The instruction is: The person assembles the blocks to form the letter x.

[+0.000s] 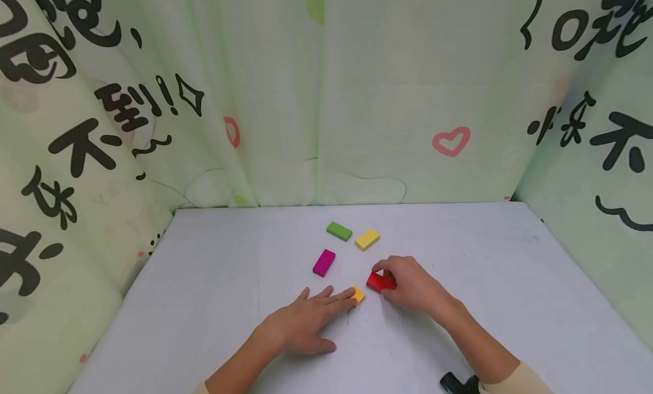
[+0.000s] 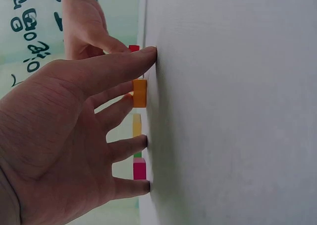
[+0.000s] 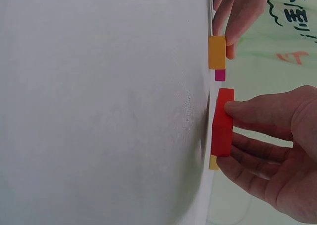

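Observation:
In the head view my right hand [image 1: 415, 283] pinches a red block [image 1: 378, 282] between thumb and fingers, low over the table; the right wrist view shows the thumb on the red block's [image 3: 223, 123] face. My left hand [image 1: 311, 320] lies to the left with its fingers spread and straight. Its fingertips touch an orange-yellow block [image 1: 359, 295] and partly cover it; the left wrist view shows that orange block [image 2: 140, 93] beyond the thumb. Farther back lie a magenta block [image 1: 323, 263], a green block [image 1: 339, 231] and a yellow block [image 1: 367, 239].
The blocks lie on a white-covered table [image 1: 219, 258]. Light green curtains [image 1: 377, 116] with black lettering and a red heart enclose its back and sides. A black object [image 1: 458, 384] shows by the right sleeve at the front edge.

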A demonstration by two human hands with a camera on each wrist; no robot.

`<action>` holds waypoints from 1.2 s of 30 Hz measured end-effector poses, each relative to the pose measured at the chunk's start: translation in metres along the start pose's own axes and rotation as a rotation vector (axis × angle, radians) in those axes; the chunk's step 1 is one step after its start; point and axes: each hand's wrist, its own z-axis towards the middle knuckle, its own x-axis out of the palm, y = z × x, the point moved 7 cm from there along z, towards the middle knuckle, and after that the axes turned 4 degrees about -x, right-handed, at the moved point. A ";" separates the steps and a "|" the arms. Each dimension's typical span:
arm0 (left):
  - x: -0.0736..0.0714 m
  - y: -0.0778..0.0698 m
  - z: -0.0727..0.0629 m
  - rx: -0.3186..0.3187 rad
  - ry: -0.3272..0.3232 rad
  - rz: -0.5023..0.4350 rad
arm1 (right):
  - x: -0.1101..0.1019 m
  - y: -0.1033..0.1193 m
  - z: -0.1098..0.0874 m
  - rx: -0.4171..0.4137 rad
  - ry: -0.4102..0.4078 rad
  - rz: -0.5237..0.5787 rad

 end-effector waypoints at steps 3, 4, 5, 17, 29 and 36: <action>0.000 0.001 0.001 0.002 -0.001 -0.015 | -0.001 0.002 -0.003 -0.006 0.001 -0.003; 0.000 0.002 0.002 0.003 -0.001 -0.017 | -0.001 0.002 -0.004 -0.007 0.003 -0.002; 0.001 0.002 0.002 0.003 -0.002 -0.017 | -0.001 0.002 -0.005 -0.008 0.004 -0.002; 0.000 0.003 0.001 -0.001 -0.006 -0.017 | 0.002 0.009 -0.015 -0.004 0.021 0.025; 0.000 0.003 0.001 0.002 -0.004 -0.019 | 0.007 0.018 -0.021 0.031 0.067 0.056; 0.000 0.002 0.001 0.000 0.006 -0.034 | 0.013 0.021 -0.022 0.047 0.082 0.053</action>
